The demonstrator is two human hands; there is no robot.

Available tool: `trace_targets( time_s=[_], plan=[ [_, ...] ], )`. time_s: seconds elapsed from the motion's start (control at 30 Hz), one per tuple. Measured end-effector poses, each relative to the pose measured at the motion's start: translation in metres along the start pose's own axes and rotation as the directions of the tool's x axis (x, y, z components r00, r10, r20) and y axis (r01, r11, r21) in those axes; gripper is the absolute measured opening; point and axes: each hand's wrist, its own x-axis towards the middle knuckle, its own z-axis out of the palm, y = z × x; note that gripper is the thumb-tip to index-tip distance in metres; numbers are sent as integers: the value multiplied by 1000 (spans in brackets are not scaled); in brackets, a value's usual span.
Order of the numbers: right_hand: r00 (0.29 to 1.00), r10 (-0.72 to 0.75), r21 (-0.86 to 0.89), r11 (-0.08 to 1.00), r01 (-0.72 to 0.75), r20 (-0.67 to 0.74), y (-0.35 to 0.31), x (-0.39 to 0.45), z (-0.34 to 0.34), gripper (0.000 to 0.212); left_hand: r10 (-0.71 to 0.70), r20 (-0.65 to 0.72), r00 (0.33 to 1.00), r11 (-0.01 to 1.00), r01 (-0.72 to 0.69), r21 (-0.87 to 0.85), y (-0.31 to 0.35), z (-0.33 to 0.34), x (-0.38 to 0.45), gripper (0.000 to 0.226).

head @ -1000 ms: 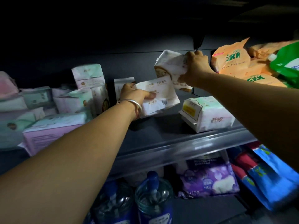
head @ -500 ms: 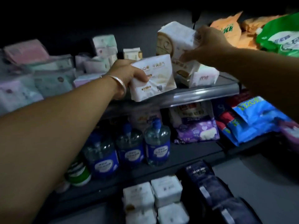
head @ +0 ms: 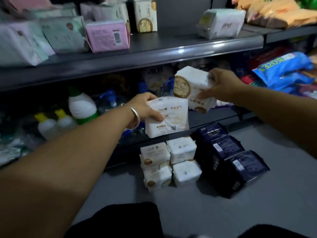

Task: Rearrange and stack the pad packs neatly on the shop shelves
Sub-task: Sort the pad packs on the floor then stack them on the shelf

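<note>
While both hands are busy, the sorting looks only partly done. The left hand (head: 147,107) grips a flat white pad pack (head: 167,117) by its upper left corner, thumb across the front, holding it in the air in front of the lower shelf's edge. The right hand (head: 221,86) is curled round a thicker white pack with a gold emblem (head: 190,88), held a little higher and just beside the first, the two packs overlapping at their edges.

On the floor below them a group of white packs (head: 169,162) stands in a tidy block of two rows, with a row of dark navy packs (head: 229,155) set right against it; these look sorted already, though not yet on a shelf. The upper shelf (head: 154,54) is still untidy: a pink pack (head: 108,36) and pale green and white packs lean loosely on the left, an upright white pack (head: 145,16) stands further back, and a single white pack (head: 223,23) lies alone on the right.

I judge that the two held packs belong with the floor group, and that most of the shelf stacking is still left.
</note>
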Motion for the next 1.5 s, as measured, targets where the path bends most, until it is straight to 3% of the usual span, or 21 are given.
trace_targets(
  time_s=[0.3,0.43,0.57,0.67,0.7,0.8,0.87,1.03,1.23,1.37,1.5],
  plan=[
    [970,21,-166,986,20,240,71,-42,78,63,-173,151,973,875,81,477,-80,45,-17,53],
    [932,32,-330,939,96,361,101,-54,107,67,-186,149,971,836,77,544,-120,66,-13,57],
    [879,10,-306,939,156,478,114,-63,134,64,-142,111,984,780,43,624,-155,84,-11,60],
    [879,-25,-258,951,167,477,124,-64,155,67,-133,61,989,750,60,659,-172,90,-6,71],
    [879,-20,-270,948,168,476,129,-66,162,71,-138,52,989,713,63,698,-176,93,-5,74],
    [850,42,-442,867,230,525,144,-74,185,75,-118,82,990,469,-17,883,-189,108,-7,81],
    [863,70,-475,856,206,501,148,-79,197,69,-84,104,991,397,-63,916,-195,119,-6,77],
    [910,37,-546,810,215,414,147,-81,207,73,-49,62,997,361,-40,932,-193,131,-1,71],
    [907,40,-578,782,232,418,143,-86,204,95,-157,99,983,368,-34,929,-180,124,-2,85],
    [894,55,-564,792,232,445,131,-85,187,89,-193,132,972,363,-54,930,-159,109,-3,88],
    [909,-23,-548,792,271,416,118,-81,173,63,-135,145,980,405,-79,911,-140,97,-6,76]
  ],
)
